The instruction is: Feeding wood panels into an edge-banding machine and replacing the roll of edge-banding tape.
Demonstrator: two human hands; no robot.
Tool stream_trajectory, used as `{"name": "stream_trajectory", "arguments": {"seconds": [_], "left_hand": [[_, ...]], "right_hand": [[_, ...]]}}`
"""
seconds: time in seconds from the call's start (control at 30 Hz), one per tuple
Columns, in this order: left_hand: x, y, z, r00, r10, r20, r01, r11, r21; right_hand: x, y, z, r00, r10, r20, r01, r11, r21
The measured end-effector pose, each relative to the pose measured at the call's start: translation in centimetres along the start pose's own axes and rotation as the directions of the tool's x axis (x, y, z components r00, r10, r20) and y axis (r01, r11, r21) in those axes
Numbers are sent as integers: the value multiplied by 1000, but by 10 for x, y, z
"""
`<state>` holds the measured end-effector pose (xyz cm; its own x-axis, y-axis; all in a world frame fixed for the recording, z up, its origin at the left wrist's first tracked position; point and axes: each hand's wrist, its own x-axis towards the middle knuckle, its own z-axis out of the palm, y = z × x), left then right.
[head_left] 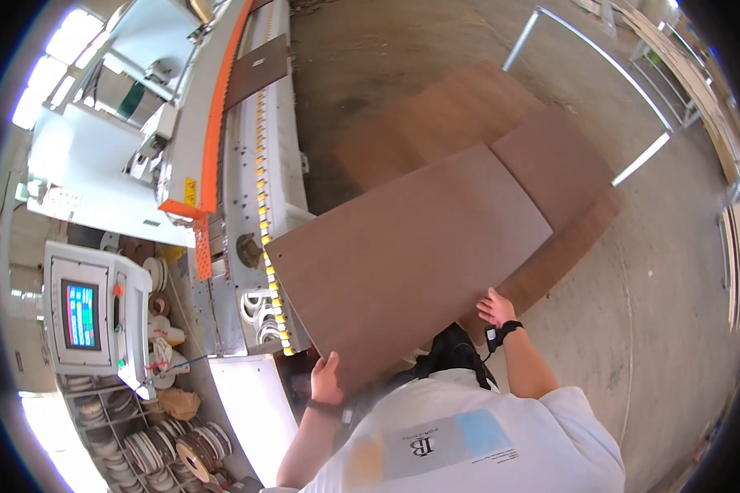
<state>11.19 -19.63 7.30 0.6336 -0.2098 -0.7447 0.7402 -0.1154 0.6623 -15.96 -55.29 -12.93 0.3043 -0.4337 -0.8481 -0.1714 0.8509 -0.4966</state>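
Observation:
A large flat brown board (411, 255) lies across the view in front of me, its far left corner next to the machine's roller track. My left hand (326, 380) is closed on the board's near left edge, thumb up and the other fingers mostly hidden. Along the near edge, toward the right, my right hand (496, 308) grips the same board with its fingers curled at the rim. Beneath and beyond it are more brown boards (551, 168), stacked and partly covered by the held one.
At left runs a long machine with an orange guard (214, 140) and yellow rollers (265, 209); a smaller brown board (259, 72) lies on it. A control console (82, 312) stands nearby, above shelved tape rolls (152, 448). A metal frame (641, 156) stands at far right.

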Motion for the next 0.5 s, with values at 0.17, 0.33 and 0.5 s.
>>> {"name": "stream_trajectory", "arguments": {"seconds": [0.17,0.33,0.5], "left_hand": [[-14,8,-28,950,72,-305,-94,994,-58],[-19,2,-48,877,173,-449,-173,984,41],[-52,-21,-86,811,171,-560,-239,970,-49]], "right_hand": [[41,12,12,995,54,-79,-54,999,-5],[46,16,15,995,93,-47,-96,994,-55],[-10,-11,41,991,77,113,-64,991,-120]]}}
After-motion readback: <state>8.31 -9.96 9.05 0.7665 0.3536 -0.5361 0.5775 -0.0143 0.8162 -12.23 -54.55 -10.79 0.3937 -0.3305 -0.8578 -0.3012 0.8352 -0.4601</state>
